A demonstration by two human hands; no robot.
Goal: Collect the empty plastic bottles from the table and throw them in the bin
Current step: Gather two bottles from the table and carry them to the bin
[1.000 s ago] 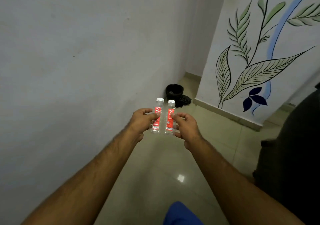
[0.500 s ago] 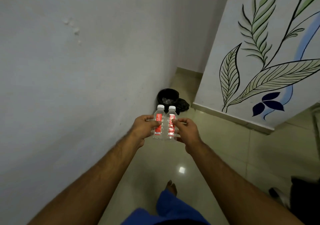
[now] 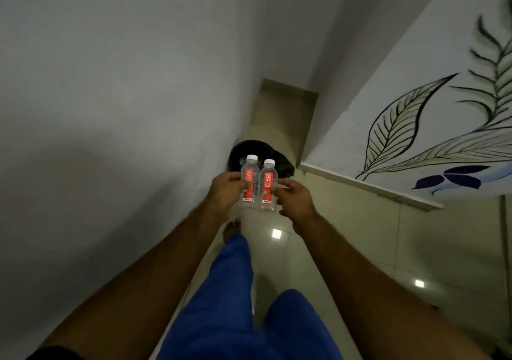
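Two clear plastic bottles with white caps and red labels stand upright side by side in front of me. My left hand [image 3: 225, 190] grips the left bottle [image 3: 248, 182] and my right hand [image 3: 295, 197] grips the right bottle [image 3: 267, 186]. Just beyond them, on the floor against the left wall, sits a black bin [image 3: 243, 149] lined with a black bag; the bottles hide part of its opening.
A plain white wall [image 3: 124, 110] runs close along my left. A wall painted with leaves [image 3: 415, 127] juts out on the right, its skirting reaching the bin. My legs in blue trousers [image 3: 230, 304] and a bare foot [image 3: 231, 228] stand on the glossy tiled floor [image 3: 360, 249].
I have stepped closer to the bin and the camera has tilted down. The bottles, still held in both hands, now overlap the bin's opening, and my legs have come into view.
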